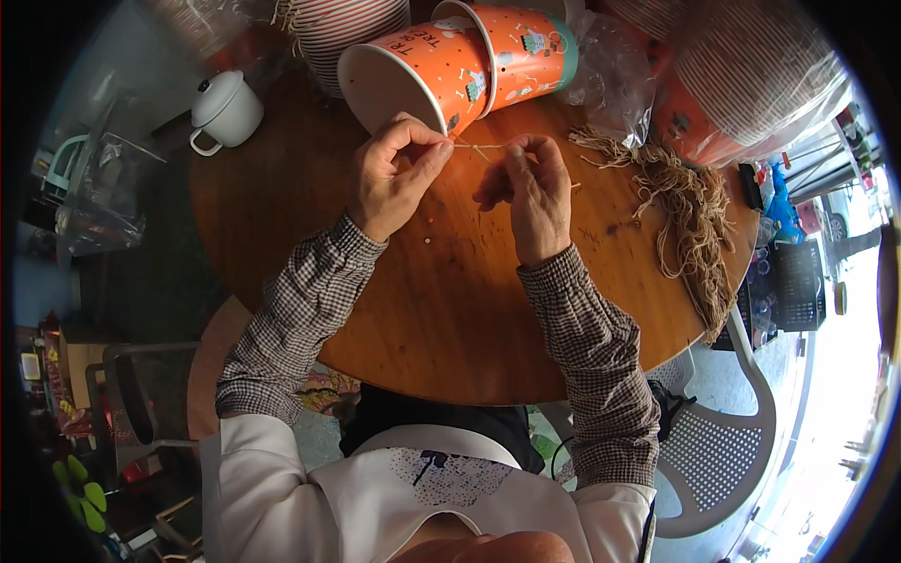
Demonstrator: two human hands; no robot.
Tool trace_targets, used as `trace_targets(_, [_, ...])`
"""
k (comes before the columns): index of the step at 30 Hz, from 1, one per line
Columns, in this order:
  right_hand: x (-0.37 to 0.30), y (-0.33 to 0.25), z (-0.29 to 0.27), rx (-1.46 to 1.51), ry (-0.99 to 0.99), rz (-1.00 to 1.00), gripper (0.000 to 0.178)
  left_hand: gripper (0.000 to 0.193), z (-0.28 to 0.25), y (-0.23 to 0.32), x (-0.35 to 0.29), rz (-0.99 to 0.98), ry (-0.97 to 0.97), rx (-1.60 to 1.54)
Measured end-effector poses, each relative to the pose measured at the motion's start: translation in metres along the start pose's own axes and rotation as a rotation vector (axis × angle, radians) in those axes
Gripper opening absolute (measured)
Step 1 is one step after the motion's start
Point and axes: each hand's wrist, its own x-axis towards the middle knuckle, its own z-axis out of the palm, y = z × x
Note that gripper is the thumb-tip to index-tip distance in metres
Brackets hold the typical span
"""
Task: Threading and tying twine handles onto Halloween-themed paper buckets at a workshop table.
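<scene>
Between my two hands a thin tan string [481, 146] is stretched, with a small loop or knot near its middle. My left hand [399, 174] pinches one end between thumb and forefinger. The other end is pinched by my right hand [533, 188], its lower fingers curled in. Just behind my hands an orange paper bucket [413, 70] with printed figures lies on its side, its white rim toward my left hand. A second orange bucket [530, 56] with a green base is nested against it. To the right of my right hand lies a long bundle of tan strings [690, 206].
A round wooden table [432, 310] is in front of me. A white lidded enamel mug [225, 111] stands at its left. Stacked buckets in clear plastic [751, 84] fill the back right; another stack [343, 38] stands at the back. A grey chair [718, 460] is at the lower right.
</scene>
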Motion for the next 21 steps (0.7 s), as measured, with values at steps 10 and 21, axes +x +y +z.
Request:
trace_targets(10, [-0.005, -0.004, -0.004, -0.209, 0.026, -0.286, 0.006, 0.023, 0.004, 0.023, 0.007, 0.269, 0.037, 0.308])
trace_targets(21, [-0.013, -0.016, 0.008, -0.286, -0.127, -0.25, 0.016, 0.021, 0.005, 0.005, 0.0, 0.24, -0.148, 0.137])
